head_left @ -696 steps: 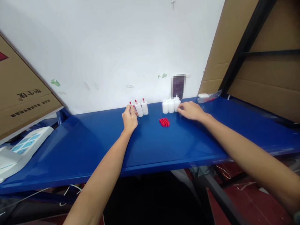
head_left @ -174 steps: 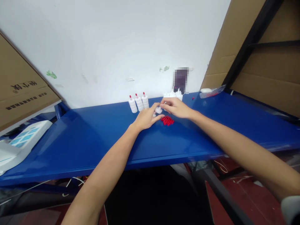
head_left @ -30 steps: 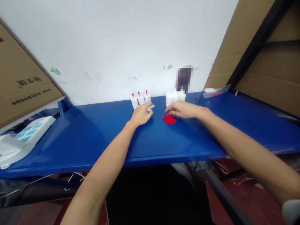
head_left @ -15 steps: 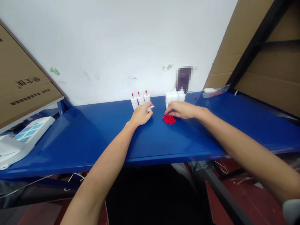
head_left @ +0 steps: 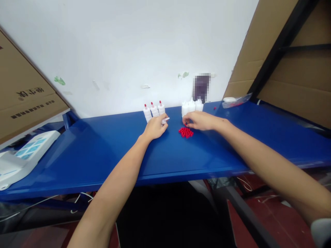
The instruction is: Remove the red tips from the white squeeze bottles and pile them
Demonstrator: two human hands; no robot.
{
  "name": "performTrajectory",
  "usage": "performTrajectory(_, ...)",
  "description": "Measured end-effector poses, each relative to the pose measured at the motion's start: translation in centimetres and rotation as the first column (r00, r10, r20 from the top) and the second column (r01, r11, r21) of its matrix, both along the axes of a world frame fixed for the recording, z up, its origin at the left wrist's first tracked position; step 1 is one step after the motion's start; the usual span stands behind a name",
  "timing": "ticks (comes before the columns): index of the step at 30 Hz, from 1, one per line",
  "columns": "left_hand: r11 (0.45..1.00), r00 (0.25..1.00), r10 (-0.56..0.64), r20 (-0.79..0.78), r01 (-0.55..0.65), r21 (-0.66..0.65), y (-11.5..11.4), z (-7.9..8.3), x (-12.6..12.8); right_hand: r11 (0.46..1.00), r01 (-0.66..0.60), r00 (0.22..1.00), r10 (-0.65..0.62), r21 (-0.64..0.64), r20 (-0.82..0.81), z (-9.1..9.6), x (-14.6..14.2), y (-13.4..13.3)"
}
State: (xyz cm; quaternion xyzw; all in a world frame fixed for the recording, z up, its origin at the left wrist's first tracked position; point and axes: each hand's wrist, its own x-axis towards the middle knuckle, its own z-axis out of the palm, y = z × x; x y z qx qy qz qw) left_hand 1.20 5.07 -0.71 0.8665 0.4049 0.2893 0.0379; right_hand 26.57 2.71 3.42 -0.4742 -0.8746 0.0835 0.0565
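Observation:
My left hand point(head_left: 154, 126) is closed round a small white bottle point(head_left: 164, 120) whose bare nozzle sticks out to the right. Just behind it stand three white bottles with red caps point(head_left: 154, 110). My right hand point(head_left: 200, 120) rests on the blue table point(head_left: 103, 151) with its fingertips pinched together just above a heap of small red caps point(head_left: 186, 132). What the fingertips hold is too small to make out. Behind the right hand stand three white bottles without caps point(head_left: 191, 106).
A cardboard box point(head_left: 23, 100) and a white electronic scale point(head_left: 20, 156) stand at the left. A clear bag point(head_left: 234, 100) lies at the back right, beside cardboard panels and a black shelf frame point(head_left: 279, 44). One stray red cap point(head_left: 214, 108) lies near the bag.
My right hand's fingertips have drawn back slightly from the heap of red caps and pinched together. My left hand with the bottle has stayed in place.

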Motion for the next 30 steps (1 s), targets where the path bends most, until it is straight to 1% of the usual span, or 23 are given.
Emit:
performTrajectory(7, 1.000, 1.000, -0.012, 0.009, 0.012, -0.007, 0.01, -0.02, -0.03, 1.000, 0.019, 1.000, -0.019, 0.011, 0.001, -0.25, 0.19, 0.14)
performTrajectory(12, 1.000, 1.000, -0.003, 0.002, 0.003, -0.012, 0.11, -0.08, -0.01, 1.000, 0.005, 1.000, -0.005, 0.012, -0.011, -0.42, 0.41, 0.43)
performTrajectory(21, 1.000, 1.000, 0.012, -0.006, -0.012, -0.026, 0.16, -0.05, -0.04, 1.000, 0.021, 1.000, -0.021, 0.010, -0.007, 0.08, -0.06, -0.18)
performTrajectory(27, 1.000, 1.000, 0.001, 0.010, -0.001, -0.028, 0.14, -0.11, -0.07, 0.999, -0.026, 0.999, 0.028, 0.040, -0.036, -0.23, 0.20, 0.40)
performTrajectory(30, 0.999, 1.000, 0.001, 0.015, -0.001, -0.033, 0.19, -0.16, -0.09, 0.999, -0.029, 0.999, 0.030, 0.035, -0.039, -0.51, 0.32, 0.76)
